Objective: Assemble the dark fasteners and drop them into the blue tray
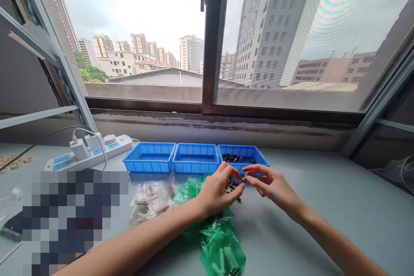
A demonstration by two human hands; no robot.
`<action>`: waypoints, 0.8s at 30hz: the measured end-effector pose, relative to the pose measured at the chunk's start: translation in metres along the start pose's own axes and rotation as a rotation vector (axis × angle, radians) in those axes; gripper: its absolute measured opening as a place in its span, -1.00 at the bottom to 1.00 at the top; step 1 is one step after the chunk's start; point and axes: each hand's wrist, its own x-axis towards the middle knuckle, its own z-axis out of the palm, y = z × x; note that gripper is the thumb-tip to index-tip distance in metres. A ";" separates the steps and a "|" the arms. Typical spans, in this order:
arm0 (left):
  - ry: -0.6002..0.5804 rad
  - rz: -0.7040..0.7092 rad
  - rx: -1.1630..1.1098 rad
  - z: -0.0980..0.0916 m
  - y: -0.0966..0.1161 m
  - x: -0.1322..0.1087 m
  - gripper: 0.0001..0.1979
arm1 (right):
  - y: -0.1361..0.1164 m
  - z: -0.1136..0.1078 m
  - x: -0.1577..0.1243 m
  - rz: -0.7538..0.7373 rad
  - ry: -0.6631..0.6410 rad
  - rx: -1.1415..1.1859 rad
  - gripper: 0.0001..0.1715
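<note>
My right hand pinches a small, dark and silvery screw-like piece between thumb and fingertips. Facing it, my left hand curves over a little heap of small black parts, its thumb and forefinger apart. Part of that heap is hidden by the left fingers. Just behind both hands, the right-hand blue bin holds several loose black pieces. Green plastic bags with pale, long parts inside lie under and in front of my left wrist.
Two more blue bins, a middle one and a left one, stand in the same row. Clear bags of small parts lie left of the green bags. A white power strip with plugs sits back left, below the window.
</note>
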 end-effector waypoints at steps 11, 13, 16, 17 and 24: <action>-0.026 0.004 0.029 -0.001 -0.002 0.000 -0.87 | -0.012 0.006 -0.005 0.117 0.005 0.154 -0.45; -0.028 0.002 0.026 -0.001 -0.001 0.000 -0.87 | -0.010 0.005 -0.005 0.118 0.006 0.163 -0.45; -0.026 -0.005 0.019 -0.002 0.001 0.001 -0.85 | -0.009 0.005 -0.006 0.123 0.002 0.173 -0.46; -0.025 -0.010 0.015 -0.003 0.001 0.001 -0.85 | -0.009 0.005 -0.006 0.127 0.000 0.175 -0.46; -0.021 -0.019 -0.022 -0.003 0.003 0.001 -0.83 | -0.011 0.006 -0.008 0.148 -0.006 0.165 -0.47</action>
